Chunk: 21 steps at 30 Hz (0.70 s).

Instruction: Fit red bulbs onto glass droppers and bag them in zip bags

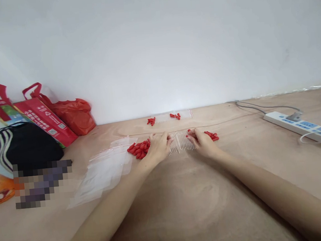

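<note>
Left hand (159, 147) and right hand (205, 143) flank clear sticks (180, 142), fingers narrow; I cannot tell their grip. Red pieces (138, 150) lie nearby.

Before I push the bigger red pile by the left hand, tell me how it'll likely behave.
The red pile would probably scatter, since its pieces lie loosely heaped. Each piece may roll, looking rounded and elongated, and is likely light, being small beside the left hand.
</note>
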Available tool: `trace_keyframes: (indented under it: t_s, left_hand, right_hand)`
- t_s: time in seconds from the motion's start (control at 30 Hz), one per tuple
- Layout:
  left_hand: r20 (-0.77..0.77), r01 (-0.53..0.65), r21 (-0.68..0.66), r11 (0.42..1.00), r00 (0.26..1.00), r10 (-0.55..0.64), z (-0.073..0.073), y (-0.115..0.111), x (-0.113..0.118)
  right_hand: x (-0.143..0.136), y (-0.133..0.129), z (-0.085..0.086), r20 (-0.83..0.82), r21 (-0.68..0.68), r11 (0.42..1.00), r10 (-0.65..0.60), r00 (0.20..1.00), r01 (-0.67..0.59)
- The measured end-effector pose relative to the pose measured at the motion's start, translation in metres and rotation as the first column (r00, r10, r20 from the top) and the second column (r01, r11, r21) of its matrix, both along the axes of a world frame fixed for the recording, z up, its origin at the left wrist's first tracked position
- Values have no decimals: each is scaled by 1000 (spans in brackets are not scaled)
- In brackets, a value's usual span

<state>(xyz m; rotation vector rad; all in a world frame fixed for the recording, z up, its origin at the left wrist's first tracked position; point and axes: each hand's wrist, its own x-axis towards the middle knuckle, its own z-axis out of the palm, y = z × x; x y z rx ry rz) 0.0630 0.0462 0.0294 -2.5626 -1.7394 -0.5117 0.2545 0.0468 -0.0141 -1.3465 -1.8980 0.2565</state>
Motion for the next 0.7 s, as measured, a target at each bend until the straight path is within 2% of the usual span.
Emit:
trace_keyframes:
  t_s: [0.03, 0.07, 0.13, 0.2, 0.33, 0.7]
  left_hand:
    - [-4, 151, 63, 986, 988, -152, -4, -8, -9]
    - [-1, 254, 133, 958, 967, -256, -10, -15, -18]
    - [11, 363, 281, 888, 924, -381, -24, -25, -32]
    - [17, 408, 384, 828, 894, -448, -37, -30, -40]
    - [29, 411, 428, 805, 884, -467, -49, -29, -44]
    - [33, 425, 381, 821, 881, -472, -49, -27, -43]
  right_hand:
    - [-3, -7, -3, 11, 43, 996, 76, 997, -77]
    - [-5, -13, -6, 36, 76, 986, 144, 989, -147]
    - [-9, -24, -11, 97, 110, 956, 264, 960, -274]
    - [-11, -31, -14, 121, 108, 924, 355, 927, -368]
    - [-15, -35, -18, 79, 116, 904, 404, 911, -411]
    - [-21, -37, -18, 62, 141, 890, 429, 901, -433]
